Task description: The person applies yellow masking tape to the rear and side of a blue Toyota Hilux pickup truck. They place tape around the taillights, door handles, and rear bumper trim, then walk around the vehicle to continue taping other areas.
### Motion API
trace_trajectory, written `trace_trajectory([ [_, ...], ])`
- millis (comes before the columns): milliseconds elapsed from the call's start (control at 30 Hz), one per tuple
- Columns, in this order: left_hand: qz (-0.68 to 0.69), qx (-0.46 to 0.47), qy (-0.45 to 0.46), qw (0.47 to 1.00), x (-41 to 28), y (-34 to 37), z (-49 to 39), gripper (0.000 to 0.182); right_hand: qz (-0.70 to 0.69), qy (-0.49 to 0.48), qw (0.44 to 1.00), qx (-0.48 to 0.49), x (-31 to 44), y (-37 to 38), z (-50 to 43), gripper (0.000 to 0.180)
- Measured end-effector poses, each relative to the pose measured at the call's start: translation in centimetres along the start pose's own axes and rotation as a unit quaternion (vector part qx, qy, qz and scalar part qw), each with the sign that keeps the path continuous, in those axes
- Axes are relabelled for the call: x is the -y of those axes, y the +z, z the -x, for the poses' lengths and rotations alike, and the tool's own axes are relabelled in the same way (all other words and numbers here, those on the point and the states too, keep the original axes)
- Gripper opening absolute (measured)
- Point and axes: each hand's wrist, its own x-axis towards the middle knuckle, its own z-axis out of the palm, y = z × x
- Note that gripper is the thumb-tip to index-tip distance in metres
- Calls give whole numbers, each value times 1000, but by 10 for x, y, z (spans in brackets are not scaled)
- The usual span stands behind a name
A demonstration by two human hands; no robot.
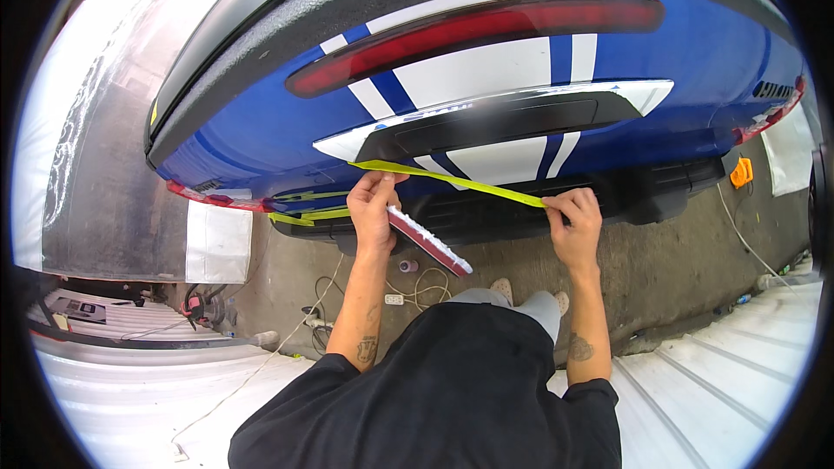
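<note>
A strip of yellow masking tape (456, 180) runs taut from below the left end of the chrome trim (339, 143) on a blue vehicle's tailgate (254, 156). My right hand (576, 218) pinches its right end, in front of the black bumper (645, 189). Held in my left hand (373, 208) is a long dark red block (423, 241) with a ragged white edge, pointing down to the right. The fingertips of that hand are at the tape near its left end; whether they press on it I cannot tell.
More yellow tape (326, 213) lies along the bumper's left part. Behind me is a white corrugated surface (704, 371). On the floor are a coiled cord (430, 286), a socket block (393, 299), a tape roll (408, 266) and an orange device (741, 173).
</note>
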Motion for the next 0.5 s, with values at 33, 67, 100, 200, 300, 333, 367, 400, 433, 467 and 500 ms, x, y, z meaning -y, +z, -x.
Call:
trace_trajectory([
  [33, 12, -4, -3, 1000, -1, -2, -1, 20, -6, 10, 1000, 5, -1, 6, 5, 18],
  [67, 16, -4, -9, 1000, -2, -4, -2, 20, -13, 21, 1000, 10, -3, 12, 10, 17],
  [100, 7, -2, -5, 1000, -2, -5, -2, 20, -25, 33, 999, 15, -4, 19, 16, 17],
  [200, -22, 5, 8, 1000, -3, -4, -3, 19, -44, 56, 997, 25, -7, 39, 32, 16],
  [300, -55, -10, 23, 998, -2, -2, -2, 19, -54, 75, 995, 33, -8, 58, 44, 16],
  [333, -67, -26, 29, 997, -3, -3, -1, 20, -56, 80, 995, 34, -8, 63, 47, 16],
  [367, -78, -37, 30, 996, -5, -4, -1, 20, -58, 85, 994, 35, -7, 68, 49, 16],
  [400, -65, -35, 35, 997, -8, -6, 0, 21, -61, 87, 994, 24, -7, 72, 51, 15],
  [433, -51, -30, 34, 998, -12, -9, 1, 22, -54, 87, 995, 18, -7, 75, 52, 15],
  [467, -38, -23, 33, 998, -16, -11, 2, 23, -54, 88, 995, 10, -7, 78, 52, 15],
  [500, -61, -15, 36, 997, -20, -12, 1, 23, -59, 92, 994, 5, -7, 79, 53, 15],
])
